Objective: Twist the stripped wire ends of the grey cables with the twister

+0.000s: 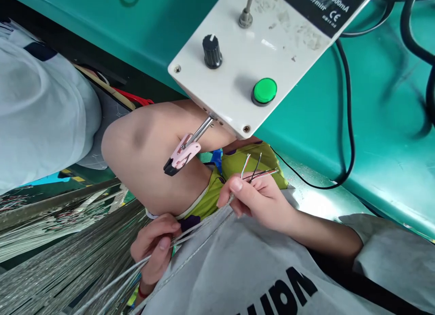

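Note:
My right hand (260, 199) is closed, with thumb and fingers pinching thin grey cables near their ends. From this pinch the split wire ends (249, 167) fan out in red, white, green and black, with bare tips. My left hand (154, 244) is closed around the same grey cables (195, 235) further down their length, over my lap. Above both hands, a pink clip with black jaws (181, 154) sits on a metal shaft at the end of a white control box (234, 75). The clip is apart from the wires.
The box carries a black knob (212, 52), a toggle switch (246, 16) and a green button (264, 91). It rests over a green table (380, 138) with black cords (348, 102). A thick cable bundle (84, 242) lies lower left. Another person's light clothing (44, 111) is at left.

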Available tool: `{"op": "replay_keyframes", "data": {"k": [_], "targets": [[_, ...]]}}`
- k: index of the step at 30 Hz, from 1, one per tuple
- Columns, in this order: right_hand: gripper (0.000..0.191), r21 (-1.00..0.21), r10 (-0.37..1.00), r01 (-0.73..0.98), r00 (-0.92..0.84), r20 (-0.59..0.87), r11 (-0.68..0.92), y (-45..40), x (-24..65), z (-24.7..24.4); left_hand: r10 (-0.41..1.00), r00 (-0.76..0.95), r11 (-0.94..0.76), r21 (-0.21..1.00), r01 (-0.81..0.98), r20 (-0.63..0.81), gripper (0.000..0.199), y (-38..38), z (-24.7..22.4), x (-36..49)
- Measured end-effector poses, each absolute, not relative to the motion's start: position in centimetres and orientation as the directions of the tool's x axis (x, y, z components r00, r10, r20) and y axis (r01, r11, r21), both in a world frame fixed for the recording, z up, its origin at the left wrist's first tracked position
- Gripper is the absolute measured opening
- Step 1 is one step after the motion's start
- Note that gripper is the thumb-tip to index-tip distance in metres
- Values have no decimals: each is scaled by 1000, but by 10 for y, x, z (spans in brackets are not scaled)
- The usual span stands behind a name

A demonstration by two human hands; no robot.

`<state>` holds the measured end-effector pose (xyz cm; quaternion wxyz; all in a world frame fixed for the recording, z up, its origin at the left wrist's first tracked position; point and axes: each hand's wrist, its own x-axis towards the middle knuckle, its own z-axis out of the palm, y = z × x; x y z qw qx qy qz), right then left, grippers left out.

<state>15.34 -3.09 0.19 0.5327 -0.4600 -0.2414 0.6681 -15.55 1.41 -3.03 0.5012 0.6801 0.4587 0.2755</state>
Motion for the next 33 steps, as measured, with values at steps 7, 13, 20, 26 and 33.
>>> {"op": "replay_keyframes", "data": {"k": [7,13,20,26,33], "targets": [[79,-811,926,-475,-26,-376,-342,-30,158,10,836,547,-250,924,290,55,14,29,-14,-131],[76,-838,948,-469,6,-319,-279,-30,157,11,800,594,-295,917,268,83,15,30,-17,-133],[63,-868,971,-461,50,-233,-185,-32,156,3,768,632,-343,900,268,104,19,28,-24,-144],[49,-883,980,-453,85,-179,-122,-32,157,1,779,621,-334,897,290,90,18,24,-29,-152],[37,-857,989,-511,76,-127,-71,-33,157,-2,782,619,-322,899,295,77,19,25,-26,-146]]}}
